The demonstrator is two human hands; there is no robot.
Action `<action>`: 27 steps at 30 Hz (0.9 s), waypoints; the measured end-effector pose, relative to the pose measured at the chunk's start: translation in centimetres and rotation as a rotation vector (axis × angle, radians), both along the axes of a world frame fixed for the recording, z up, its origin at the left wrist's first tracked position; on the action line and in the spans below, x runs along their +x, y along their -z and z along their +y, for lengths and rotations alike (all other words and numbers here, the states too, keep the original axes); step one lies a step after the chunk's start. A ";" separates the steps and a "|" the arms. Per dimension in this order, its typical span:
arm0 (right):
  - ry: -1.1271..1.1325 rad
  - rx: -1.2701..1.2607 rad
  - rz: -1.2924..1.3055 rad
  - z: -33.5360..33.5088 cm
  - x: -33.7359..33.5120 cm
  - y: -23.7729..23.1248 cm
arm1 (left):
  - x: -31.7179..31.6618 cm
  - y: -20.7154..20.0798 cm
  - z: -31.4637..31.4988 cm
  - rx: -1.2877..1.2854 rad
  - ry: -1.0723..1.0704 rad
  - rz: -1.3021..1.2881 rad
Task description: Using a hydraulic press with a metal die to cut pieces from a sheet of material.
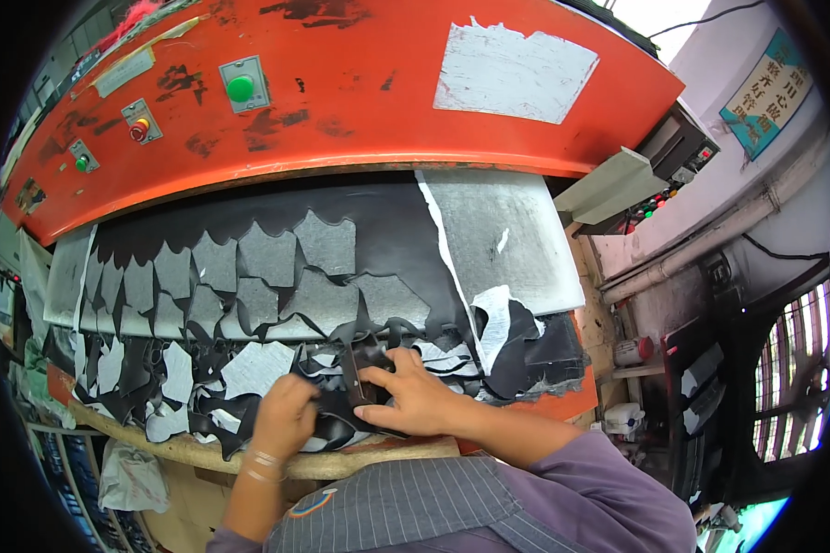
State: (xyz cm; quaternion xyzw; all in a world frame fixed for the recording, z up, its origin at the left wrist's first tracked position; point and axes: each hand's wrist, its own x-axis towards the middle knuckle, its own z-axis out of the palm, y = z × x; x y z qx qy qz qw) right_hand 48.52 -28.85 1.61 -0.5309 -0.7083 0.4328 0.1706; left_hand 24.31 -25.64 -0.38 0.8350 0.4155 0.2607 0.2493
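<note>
Far to the left of the fingers, black and white offcuts [178, 373] lie tangled along the near side of the desk [148, 449], whose tan front edge runs just nearer the person than both hands. Beyond them spreads a black sheet [387, 221] with two rows of angular openings, pale surface showing through.

The left hand [284, 415] hovers over or rests on the offcuts, its fingers curled in together; whether they pinch anything I cannot tell. A dark metal cutting die [353, 376] stands just right of these fingers and apart from them, its long axis running roughly away from the person. The right hand [415, 396] is nearer: its fingers and thumb are clamped on the die from the right, so the die lies directly to their left, among the offcuts before the sheet's near edge.

Right of and beyond the right fingers, the sheet ends at a white border, and the gray cutting board [516, 212] continues past it. Farther beyond both hands, the red press head [360, 101] overhangs the sheet's far side, bounding reach that way.
</note>
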 end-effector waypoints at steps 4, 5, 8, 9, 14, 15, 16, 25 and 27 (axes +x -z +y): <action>-0.163 0.033 -0.309 0.5 1.5 -1.2 | -6.9 -2.0 -0.9 -0.213 -0.203 0.233; -0.195 0.042 -0.346 0.9 1.5 -2.4 | -8.3 -2.7 -0.8 -0.220 -0.265 0.291; -0.342 0.775 -0.343 3.8 1.5 -1.2 | -8.9 -5.7 1.2 -0.330 -0.370 0.403; -0.452 1.087 -0.289 5.2 1.0 0.2 | -9.3 -6.1 1.3 -0.346 -0.391 0.407; -0.891 0.744 -0.395 7.2 -0.7 2.7 | -11.9 -7.2 1.0 -0.518 -0.562 0.608; -0.933 0.758 -0.363 7.6 -0.5 2.7 | -12.4 -6.6 0.4 -0.518 -0.555 0.605; -0.973 0.778 -0.330 8.2 -0.3 2.5 | -12.9 -5.9 -0.2 -0.382 -0.611 0.519; 0.251 0.556 -0.185 12.8 7.1 1.2 | -14.9 -5.5 -0.3 -0.113 -0.744 0.051; 0.431 0.526 -0.287 14.6 8.8 2.4 | -13.6 -4.8 0.9 -0.042 -0.677 -0.046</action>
